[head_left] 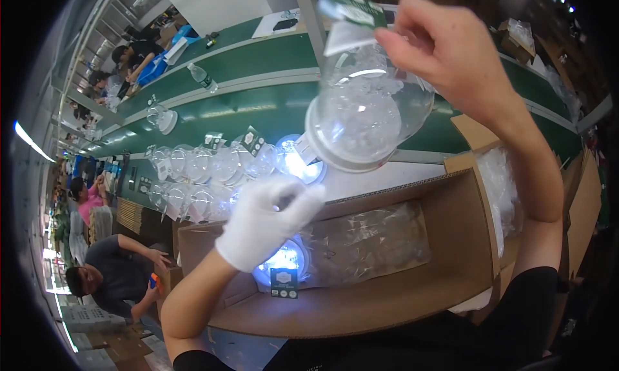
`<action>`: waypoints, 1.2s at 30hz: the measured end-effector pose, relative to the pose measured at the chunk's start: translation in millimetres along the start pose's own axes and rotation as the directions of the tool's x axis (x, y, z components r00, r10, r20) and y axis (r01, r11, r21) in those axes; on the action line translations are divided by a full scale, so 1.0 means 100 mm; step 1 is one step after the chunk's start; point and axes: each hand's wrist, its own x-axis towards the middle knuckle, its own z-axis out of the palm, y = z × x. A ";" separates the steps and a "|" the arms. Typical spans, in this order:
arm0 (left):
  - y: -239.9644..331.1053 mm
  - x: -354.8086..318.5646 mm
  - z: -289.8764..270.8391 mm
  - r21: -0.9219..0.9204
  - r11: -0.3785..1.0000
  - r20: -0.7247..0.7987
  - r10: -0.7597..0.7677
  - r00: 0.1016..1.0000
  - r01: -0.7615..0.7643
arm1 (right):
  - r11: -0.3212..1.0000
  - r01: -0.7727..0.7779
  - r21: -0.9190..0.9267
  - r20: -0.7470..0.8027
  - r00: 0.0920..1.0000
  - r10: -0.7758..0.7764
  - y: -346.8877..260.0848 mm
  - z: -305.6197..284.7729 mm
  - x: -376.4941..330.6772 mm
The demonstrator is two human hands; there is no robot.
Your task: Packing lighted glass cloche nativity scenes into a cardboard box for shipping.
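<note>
Bagged clear lamp (367, 110) pinched by right hand (451, 55) fingers above carton (464, 242); gloved left hand (267, 219) curled loosely, fingertips hiding its grip.

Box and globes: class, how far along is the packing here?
Done: one lit globe lies bagged in the box. In hand: the right hand holds up a bagged globe by its tag; the gloved left hand reaches over the box. Left: a row of globes waits on the belt.

The left hand (267, 219) hides, perhaps, part of a lit lamp (284, 260).
</note>
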 end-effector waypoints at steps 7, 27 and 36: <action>-0.29 -0.58 0.57 -0.833 0.526 0.201 0.005 0.980 0.168 | 0.919 0.364 -0.151 -0.166 0.907 -0.387 -1.13 -0.42 0.51; -0.20 -1.01 0.46 -0.410 0.893 0.376 -0.020 0.926 0.186 | 0.932 0.362 -0.020 0.038 0.932 -0.361 -1.37 -0.91 -0.30; -0.54 -0.85 0.29 0.002 0.997 0.390 0.070 0.918 -0.077 | 0.940 0.337 0.054 0.320 0.886 -0.336 -1.23 -0.72 -0.52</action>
